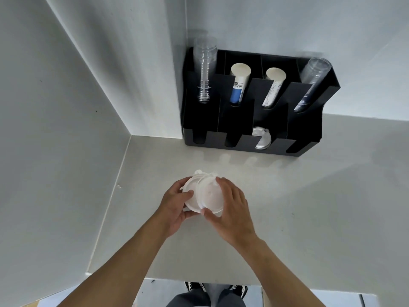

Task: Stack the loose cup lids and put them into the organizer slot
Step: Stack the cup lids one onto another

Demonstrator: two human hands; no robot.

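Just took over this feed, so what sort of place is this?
Likely a drinks or coffee station: a black organizer holding cup stacks, white lids in both hands, a plain counter.

You have one view only, from the wide-angle camera on your head, looking forward and steeply down. It sits close above the pale grey tabletop, with your forearms reaching in from the bottom edge and your shoes visible under the near rim. The black compartmented plastic organizer against the white wall lies farther off, in the upper right.
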